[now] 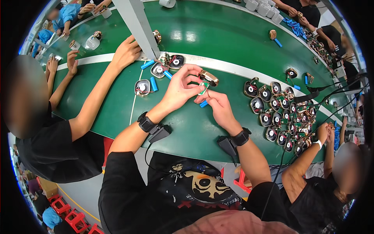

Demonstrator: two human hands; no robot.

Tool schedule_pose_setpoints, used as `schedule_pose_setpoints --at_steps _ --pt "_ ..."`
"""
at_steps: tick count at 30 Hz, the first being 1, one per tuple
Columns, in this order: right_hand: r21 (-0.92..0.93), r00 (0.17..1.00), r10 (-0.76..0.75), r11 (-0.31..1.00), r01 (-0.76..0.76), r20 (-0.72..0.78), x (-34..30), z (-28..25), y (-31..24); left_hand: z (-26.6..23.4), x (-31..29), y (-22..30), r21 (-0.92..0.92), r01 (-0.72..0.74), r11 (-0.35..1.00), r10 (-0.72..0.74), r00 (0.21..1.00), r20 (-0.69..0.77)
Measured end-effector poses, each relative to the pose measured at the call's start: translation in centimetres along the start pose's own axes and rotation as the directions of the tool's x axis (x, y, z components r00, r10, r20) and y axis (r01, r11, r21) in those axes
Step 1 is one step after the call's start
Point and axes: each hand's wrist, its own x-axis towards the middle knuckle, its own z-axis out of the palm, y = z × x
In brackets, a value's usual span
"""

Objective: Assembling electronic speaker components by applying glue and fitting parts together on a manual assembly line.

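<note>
My left hand [180, 89] is closed on a small speaker unit with a gold-coloured rim [210, 77]. Its thumb presses beside a small green circuit board [203, 88] that hangs out of the unit. Close by, my right hand [221, 110] is pinched just below the board; whatever sits between its fingertips is too small to make out. A blue cylindrical battery [203, 103] shows under the right fingertips. Left of my hands lie open speaker units [142, 87] with wires, and blue batteries [154, 84] beside them.
A large cluster of open speaker units [276, 117] covers the bench at right. A grey post [138, 27] rises beyond my left hand, by the white bench edging [218, 66]. Co-workers sit at both sides; one person's hand [127, 52] reaches near the post. Black cables [331, 97] hang at right.
</note>
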Motion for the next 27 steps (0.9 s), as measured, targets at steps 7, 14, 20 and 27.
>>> schedule_pose_setpoints --at_steps 7,14,20,27 --pt "-0.022 1.0 0.014 1.0 -0.014 -0.013 -0.16 0.07 -0.1 -0.41 0.42 -0.84 0.051 -0.014 0.999 0.01 0.996 0.084" --pt "-0.022 1.0 0.013 1.0 -0.014 -0.021 0.08 -0.09 0.51 0.05 0.26 -0.28 0.047 -0.023 0.999 0.02 0.998 0.051" --pt "-0.074 0.998 0.045 0.996 -0.048 -0.038 -0.1 0.41 -0.27 -0.03 0.22 -0.04 0.065 -0.042 0.997 0.041 0.999 0.02" --pt "-0.081 0.988 0.015 0.996 -0.028 -0.154 0.16 0.71 0.0 -0.28 0.43 -0.54 0.119 -0.089 0.989 0.09 0.996 -0.005"
